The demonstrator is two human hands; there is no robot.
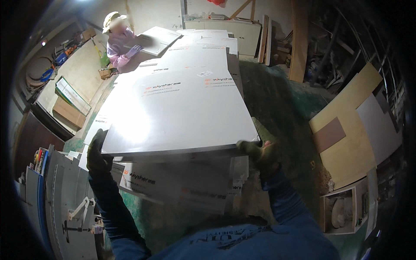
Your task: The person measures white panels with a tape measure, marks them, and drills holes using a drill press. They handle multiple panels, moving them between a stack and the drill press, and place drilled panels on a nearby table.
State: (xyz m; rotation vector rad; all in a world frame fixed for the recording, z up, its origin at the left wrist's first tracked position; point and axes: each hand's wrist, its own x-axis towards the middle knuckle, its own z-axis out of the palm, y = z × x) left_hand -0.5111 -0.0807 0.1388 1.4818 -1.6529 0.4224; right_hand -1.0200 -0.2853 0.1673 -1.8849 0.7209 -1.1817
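My left hand (98,151) and my right hand (259,154), both in dark olive gloves, grip the near corners of a large white board (182,117) with printed film and a dark front edge. Their fingers wrap round the board's sides. Beneath it lie more white printed boards (173,180) in a loose pile, partly in shadow. A glare hides part of the board's left half.
A person (118,52) in pink with gloves holds a board (160,38) at the back left. Cabinets (221,34) line the back wall. Tan sheets (355,134) and a wooden box (344,208) stand right, grey panels (52,199) and a clamp (82,216) left.
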